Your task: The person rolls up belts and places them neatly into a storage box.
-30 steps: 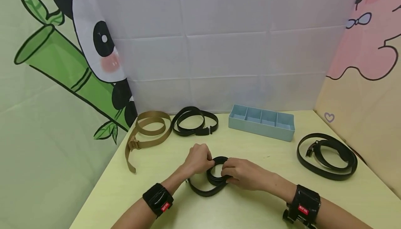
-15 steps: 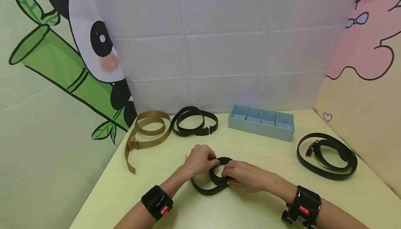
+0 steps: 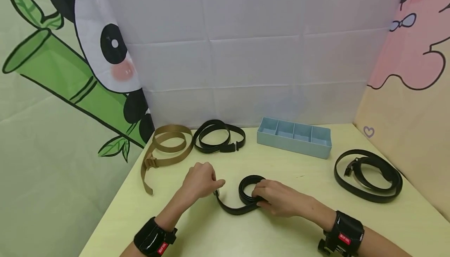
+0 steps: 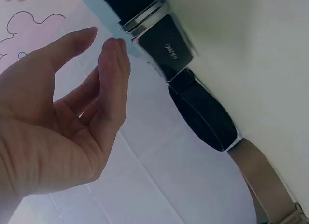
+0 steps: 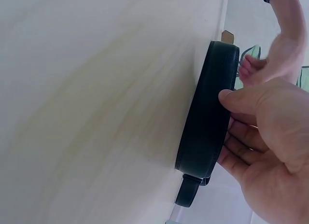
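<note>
Your right grip (image 3: 281, 197) pinches the layered wall of the coiled, black, leather-look belt (image 5: 205, 118) on the pale yellow counter (image 3: 197, 235), your left grip (image 3: 200, 181) empty and loosely spread near its metal buckle (image 3: 216, 193); it's probably light but springy, so pinch all layers.

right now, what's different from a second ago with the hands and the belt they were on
The left hand has left the coiled belt's rim, moved to the left and now holds nothing. The coiled belt has shifted slightly right. Unchanged: the right hand's grip on it, the tan belt and the blue tray.
</note>
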Demonstrator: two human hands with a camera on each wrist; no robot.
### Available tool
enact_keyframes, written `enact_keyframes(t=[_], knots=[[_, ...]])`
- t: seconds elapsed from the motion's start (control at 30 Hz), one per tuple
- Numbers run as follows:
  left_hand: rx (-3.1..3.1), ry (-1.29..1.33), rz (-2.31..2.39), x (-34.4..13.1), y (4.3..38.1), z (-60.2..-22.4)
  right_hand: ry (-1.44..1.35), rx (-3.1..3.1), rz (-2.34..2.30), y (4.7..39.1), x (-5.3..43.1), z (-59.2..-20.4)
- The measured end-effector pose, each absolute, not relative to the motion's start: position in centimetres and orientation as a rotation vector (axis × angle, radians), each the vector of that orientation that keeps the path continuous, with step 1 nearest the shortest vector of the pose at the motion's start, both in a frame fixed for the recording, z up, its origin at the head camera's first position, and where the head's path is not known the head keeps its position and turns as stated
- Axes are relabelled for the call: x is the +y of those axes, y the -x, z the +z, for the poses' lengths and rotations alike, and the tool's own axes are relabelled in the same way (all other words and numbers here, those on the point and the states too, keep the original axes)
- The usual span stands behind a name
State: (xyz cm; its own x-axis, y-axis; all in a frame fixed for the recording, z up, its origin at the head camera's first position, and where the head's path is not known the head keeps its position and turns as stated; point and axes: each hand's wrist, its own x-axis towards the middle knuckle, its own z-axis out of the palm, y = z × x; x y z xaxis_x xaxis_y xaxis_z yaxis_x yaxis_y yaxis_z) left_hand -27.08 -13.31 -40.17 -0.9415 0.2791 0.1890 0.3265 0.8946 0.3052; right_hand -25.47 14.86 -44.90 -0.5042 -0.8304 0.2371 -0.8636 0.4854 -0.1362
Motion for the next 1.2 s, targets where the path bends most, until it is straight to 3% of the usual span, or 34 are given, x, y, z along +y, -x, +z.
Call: enact_keyframes(t=[0.27, 0.8, 1.2], knots=[[-3.017, 0.462, -0.551, -14.2, 27.4, -42.1, -1.495, -2.564, 0.359, 25.5, 15.0, -45.0], [-2.928, 0.723, -0.812, -11.6, 32.0, -43.3, -1.629, -2.418, 0.239, 24.9, 13.4, -45.0], [-2.945, 0.771, -0.969, -9.1, 31.6, -43.2, -1.607, -2.444, 0.184, 25.0, 13.0, -45.0]])
